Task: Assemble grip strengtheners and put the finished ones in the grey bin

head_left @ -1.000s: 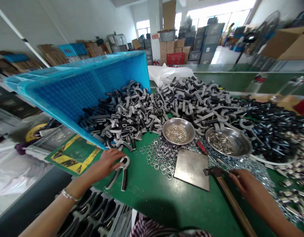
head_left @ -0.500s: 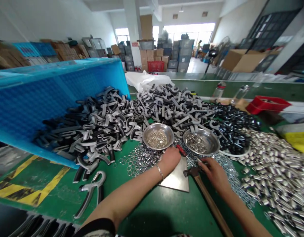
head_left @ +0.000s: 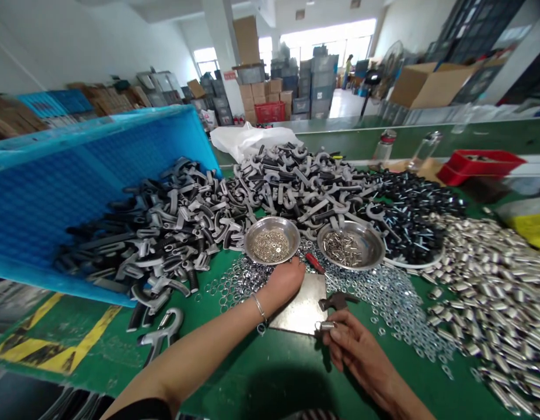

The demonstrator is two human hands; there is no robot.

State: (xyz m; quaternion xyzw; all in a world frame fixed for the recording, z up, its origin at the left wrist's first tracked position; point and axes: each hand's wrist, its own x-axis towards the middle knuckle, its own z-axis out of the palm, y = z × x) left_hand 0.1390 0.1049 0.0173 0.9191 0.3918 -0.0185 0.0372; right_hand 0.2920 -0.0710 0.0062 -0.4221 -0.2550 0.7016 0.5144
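My left hand (head_left: 285, 279) reaches across the green table, fingers bunched downward on the loose metal rings (head_left: 234, 281) just in front of a steel bowl of small washers (head_left: 272, 245). What its fingertips hold is hidden. My right hand (head_left: 351, 344) is closer to me and pinches a small silver metal part (head_left: 324, 325) over the near edge of a flat steel plate (head_left: 300, 312). A hammer head (head_left: 337, 300) lies just beyond that hand, untouched. An assembled hand-grip tool (head_left: 162, 332) lies on the table to the left.
A tipped blue crate (head_left: 55, 186) spills grey and black handles (head_left: 177, 216) at the left. A second steel bowl (head_left: 351, 245) holds pins. Black parts (head_left: 410, 216) and silver cylinders (head_left: 493, 274) cover the right. A red tray (head_left: 480, 164) and bottles stand behind.
My left hand let go of the hand-grip tool and moved right to the rings by the bowl. My right hand left the hammer, drew back toward me and now pinches a small metal part.
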